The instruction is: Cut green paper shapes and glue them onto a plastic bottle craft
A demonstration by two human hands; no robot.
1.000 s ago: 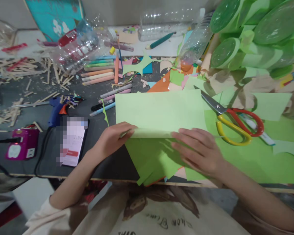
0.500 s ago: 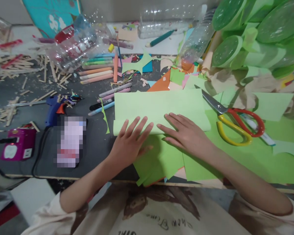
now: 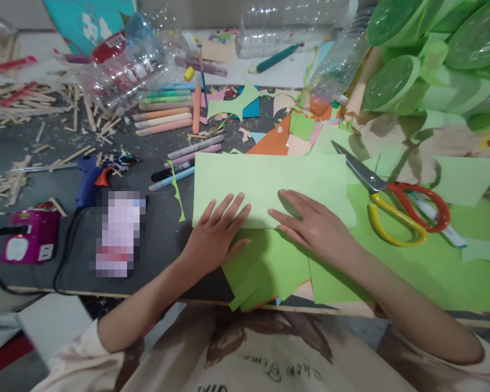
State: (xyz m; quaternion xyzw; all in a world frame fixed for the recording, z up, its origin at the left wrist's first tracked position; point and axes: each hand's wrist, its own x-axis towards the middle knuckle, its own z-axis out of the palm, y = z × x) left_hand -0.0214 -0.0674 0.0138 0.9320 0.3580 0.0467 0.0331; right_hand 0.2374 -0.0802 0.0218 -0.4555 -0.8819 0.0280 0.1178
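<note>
A folded sheet of pale green paper (image 3: 265, 174) lies in front of me, its fold along the near edge. My left hand (image 3: 214, 234) rests on its near left part, fingers spread. Across from it, my right hand (image 3: 314, 223) presses on the right half of the sheet with its fingers stretched out. Nothing is gripped in either hand. Under and beside the folded sheet lie brighter green paper sheets (image 3: 392, 277). Scissors (image 3: 375, 182) with one red and one yellow handle rest open, just right of the folded sheet.
Left of my hands lie a phone (image 3: 120, 234), a blue glue gun (image 3: 89, 179) and a magenta box (image 3: 30, 237) with a cord. Several markers (image 3: 163, 122), wooden sticks (image 3: 8, 103) and clear plastic bottles (image 3: 286, 27) lie farther back. Green-wrapped bottles (image 3: 445, 81) stand at back right.
The paper's near edge, rolled and uneven before, now lies flatter with its layers lined up. Both hands stay on the paper and have shifted only slightly. The whole view has moved a little.
</note>
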